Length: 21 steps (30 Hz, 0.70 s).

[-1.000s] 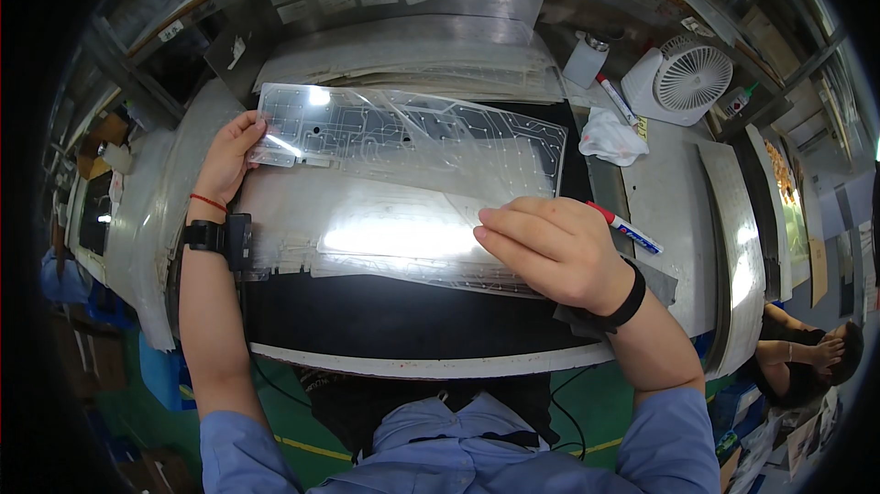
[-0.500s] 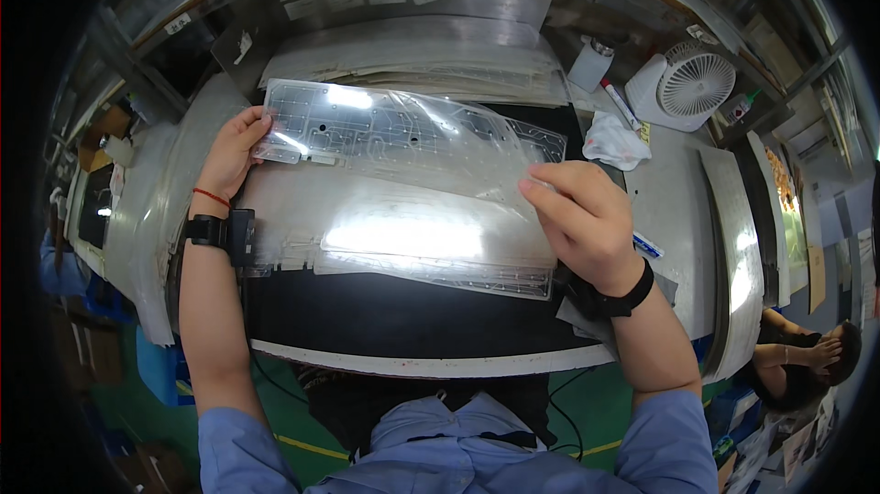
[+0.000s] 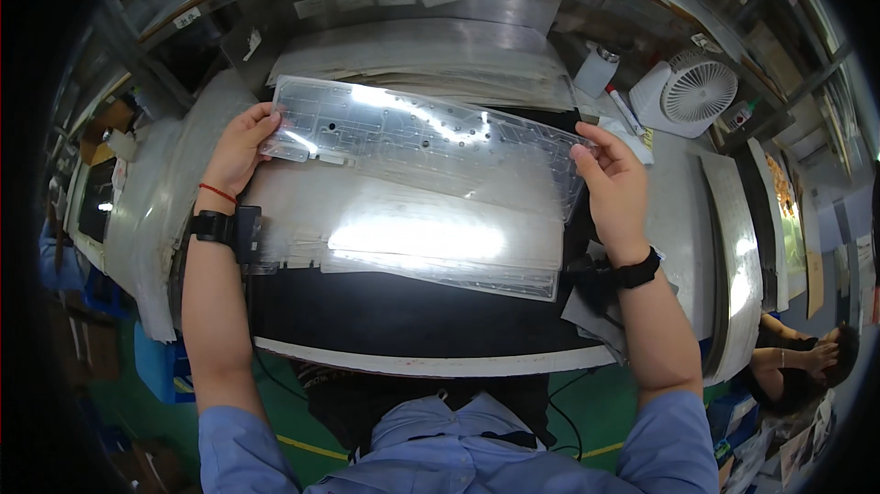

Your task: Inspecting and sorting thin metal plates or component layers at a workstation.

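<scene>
The fingers of our left hand [image 3: 240,148] and right hand [image 3: 618,184] pinch the transparent circuit-patterned sheet [image 3: 390,125], its long axis running roughly nine to three o'clock between them.

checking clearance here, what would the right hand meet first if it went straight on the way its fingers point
The right hand would first meet the clear patterned sheet, whose right end is already at it; beyond, perhaps the stacked sheets at the back, though depth is unclear.
</scene>
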Each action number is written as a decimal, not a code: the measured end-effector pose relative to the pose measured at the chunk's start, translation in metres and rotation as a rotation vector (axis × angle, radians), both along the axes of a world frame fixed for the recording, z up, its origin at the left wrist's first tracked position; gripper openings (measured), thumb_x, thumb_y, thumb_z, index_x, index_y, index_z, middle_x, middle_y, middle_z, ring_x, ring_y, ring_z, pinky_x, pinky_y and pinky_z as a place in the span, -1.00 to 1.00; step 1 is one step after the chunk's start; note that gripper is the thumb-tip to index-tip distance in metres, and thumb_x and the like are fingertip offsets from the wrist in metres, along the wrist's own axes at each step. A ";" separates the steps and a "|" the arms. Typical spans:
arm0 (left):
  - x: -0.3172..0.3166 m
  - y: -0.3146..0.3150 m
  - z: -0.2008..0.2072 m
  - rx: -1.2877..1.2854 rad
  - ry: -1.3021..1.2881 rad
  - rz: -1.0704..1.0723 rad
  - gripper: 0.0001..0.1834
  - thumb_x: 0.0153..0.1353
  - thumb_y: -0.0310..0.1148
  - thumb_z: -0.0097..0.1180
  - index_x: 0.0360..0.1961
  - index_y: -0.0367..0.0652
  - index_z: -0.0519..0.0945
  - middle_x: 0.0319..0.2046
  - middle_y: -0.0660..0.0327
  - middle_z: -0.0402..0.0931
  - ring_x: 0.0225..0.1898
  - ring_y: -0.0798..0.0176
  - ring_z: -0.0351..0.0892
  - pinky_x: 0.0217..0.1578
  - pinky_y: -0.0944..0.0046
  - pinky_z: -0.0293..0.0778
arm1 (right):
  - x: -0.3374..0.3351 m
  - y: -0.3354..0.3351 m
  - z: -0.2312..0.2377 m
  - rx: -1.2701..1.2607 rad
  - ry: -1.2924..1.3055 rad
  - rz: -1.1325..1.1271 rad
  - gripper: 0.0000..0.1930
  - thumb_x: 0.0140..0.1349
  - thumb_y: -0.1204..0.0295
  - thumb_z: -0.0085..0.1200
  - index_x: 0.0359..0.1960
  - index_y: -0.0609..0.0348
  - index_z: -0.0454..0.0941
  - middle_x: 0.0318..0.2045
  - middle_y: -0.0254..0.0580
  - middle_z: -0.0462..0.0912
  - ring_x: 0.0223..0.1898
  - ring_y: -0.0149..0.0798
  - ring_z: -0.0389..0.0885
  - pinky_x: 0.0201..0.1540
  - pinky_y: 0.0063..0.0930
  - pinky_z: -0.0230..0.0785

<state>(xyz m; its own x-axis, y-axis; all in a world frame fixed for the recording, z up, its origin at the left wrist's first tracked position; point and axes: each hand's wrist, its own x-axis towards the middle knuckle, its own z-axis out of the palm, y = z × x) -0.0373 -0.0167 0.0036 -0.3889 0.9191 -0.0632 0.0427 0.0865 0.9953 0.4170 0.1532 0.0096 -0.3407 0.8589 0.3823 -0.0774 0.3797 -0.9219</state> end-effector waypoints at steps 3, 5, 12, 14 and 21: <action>0.003 0.001 0.000 0.022 -0.007 0.005 -0.77 0.40 -0.29 -0.01 -0.04 -0.16 0.53 -0.36 0.44 0.54 -0.45 0.61 0.42 -0.48 0.57 0.27 | 0.001 0.006 -0.004 -0.209 -0.002 0.027 -0.50 0.23 0.53 0.16 0.20 0.37 0.34 -0.17 -0.25 0.61 -0.30 -0.54 0.50 -0.19 -0.66 0.37; 0.004 0.000 0.001 0.032 -0.006 0.020 -0.77 0.40 -0.29 -0.01 -0.04 -0.16 0.54 -0.38 0.45 0.53 -0.46 0.62 0.39 -0.49 0.57 0.25 | 0.004 0.011 -0.006 -0.368 -0.068 0.086 -0.48 0.25 0.51 0.15 0.22 0.39 0.30 -0.22 -0.28 0.61 -0.30 -0.56 0.49 -0.24 -0.67 0.34; 0.003 0.001 0.001 0.036 -0.029 0.030 -0.77 0.39 -0.29 0.00 -0.05 -0.16 0.54 -0.41 0.47 0.51 -0.48 0.63 0.37 -0.49 0.56 0.27 | 0.002 0.005 -0.003 -0.047 -0.144 0.194 -0.71 0.21 0.60 0.12 -0.01 0.35 0.52 -0.20 -0.29 0.58 -0.23 -0.50 0.49 -0.14 -0.61 0.34; 0.001 0.002 0.000 0.037 -0.030 0.015 -0.77 0.39 -0.29 0.01 -0.05 -0.16 0.54 -0.42 0.47 0.50 -0.48 0.64 0.37 -0.49 0.57 0.27 | 0.003 0.000 0.000 0.261 -0.177 0.181 -0.71 0.12 0.71 0.06 -0.10 0.29 0.58 -0.09 -0.17 0.57 -0.07 -0.36 0.52 -0.09 -0.53 0.37; 0.024 0.008 0.003 0.003 -0.073 -0.035 -0.77 0.38 -0.32 0.00 -0.04 -0.20 0.53 -0.36 0.39 0.54 -0.38 0.56 0.46 -0.31 0.51 0.39 | -0.009 -0.051 0.044 1.171 -0.471 0.306 -0.71 -0.06 0.60 0.15 -0.23 0.12 0.64 -0.09 -0.15 0.60 -0.08 -0.14 0.58 -0.10 -0.38 0.44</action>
